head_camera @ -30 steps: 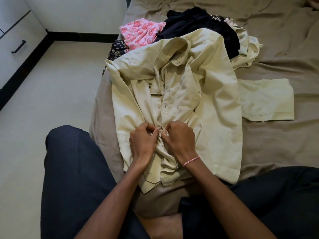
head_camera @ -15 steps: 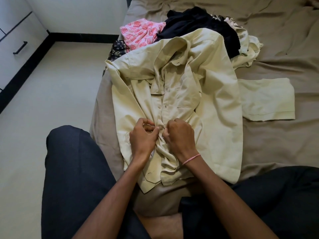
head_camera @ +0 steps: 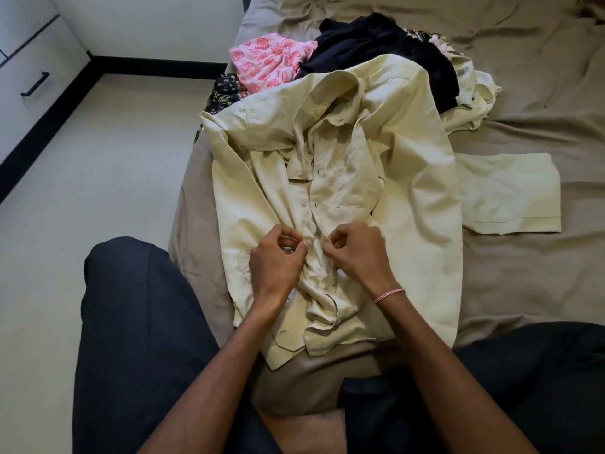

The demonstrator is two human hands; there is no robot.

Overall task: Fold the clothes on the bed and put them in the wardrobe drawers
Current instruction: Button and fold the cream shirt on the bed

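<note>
Sits at the rumpled taupe bed (head_camera: 523, 290) beside pale floor (head_camera: 98, 191), white wardrobe drawers (head_camera: 29, 77) at 10 o'clock, and pinches with curled fingers (head_camera: 342, 231) of left hand (head_camera: 275, 260) and right hand (head_camera: 357, 253) the button placket of the cream shirt (head_camera: 419, 191) lying front-up at centre, collar toward 12, hem toward 6.

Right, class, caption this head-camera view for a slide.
Left hand and right hand pinch the front of a pale yellow shirt on the bed, clothes piled behind.

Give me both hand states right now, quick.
Left hand: closed, pinching the front edge of the cream shirt at a button.
Right hand: closed, pinching the shirt's opposite front edge.
</note>
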